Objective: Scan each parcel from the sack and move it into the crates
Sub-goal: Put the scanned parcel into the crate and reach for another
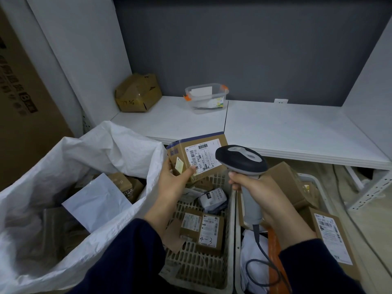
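My left hand (172,179) grips a small cardboard parcel (198,155) with its white barcode label facing up, held above the left crate (230,219). My right hand (261,192) holds a grey and black barcode scanner (241,159) by its handle, its head right beside the parcel's label. The open white sack (84,149) stands at the left with several parcels and a white mailer inside. The left crate holds several small boxes and a grey bag. The right crate (312,179) holds several cardboard boxes and white bags.
A white shelf (286,128) runs behind the crates, with a crumpled cardboard box (137,93) and a clear plastic tub (206,97) on it. A large brown carton (25,102) stands at the far left. The scanner's cable (259,259) loops over the right crate.
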